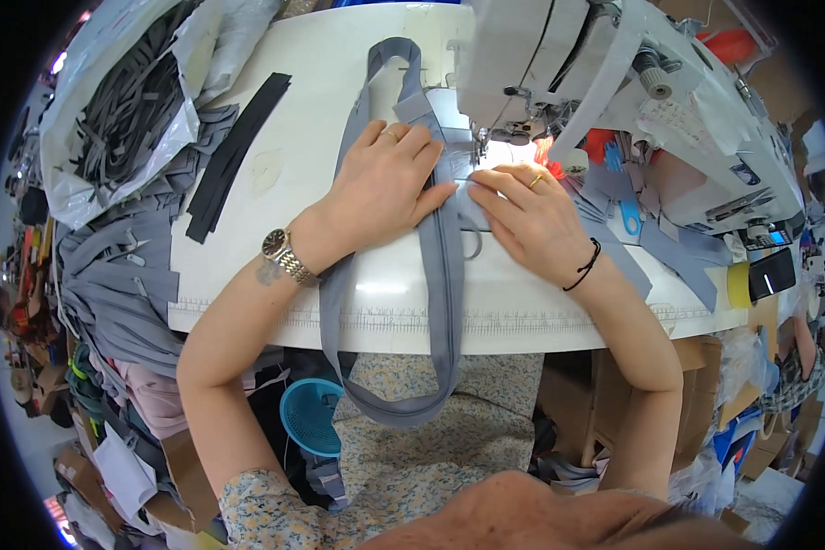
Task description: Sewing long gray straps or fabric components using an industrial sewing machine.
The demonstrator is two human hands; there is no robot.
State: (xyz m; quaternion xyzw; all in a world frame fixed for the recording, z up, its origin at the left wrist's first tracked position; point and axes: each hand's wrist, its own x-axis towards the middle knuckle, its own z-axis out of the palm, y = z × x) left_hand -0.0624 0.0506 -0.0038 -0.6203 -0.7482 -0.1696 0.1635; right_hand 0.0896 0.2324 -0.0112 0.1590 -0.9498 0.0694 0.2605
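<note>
A long grey zipper strip (444, 302) forms a loop on the white sewing table and droops over its front edge onto my lap. My left hand (390, 179) lies on the loop left of the needle, fingers curled onto the strip and thumb stretched across it. A small grey fabric piece (466, 203) lies by the presser foot (479, 147) of the sewing machine (559, 55). My right hand (533, 220) pinches at this piece's right edge, fingertips close together just in front of the foot. The work lamp's glare washes out part of the fabric there.
Black strips (238, 156) lie at the table's left, beside a white bag (119, 119) of dark strips and a heap of grey zippers (119, 275). Blue-handled snips (629, 215) and grey scraps (683, 257) lie to the right. A blue basket (312, 417) stands below the table.
</note>
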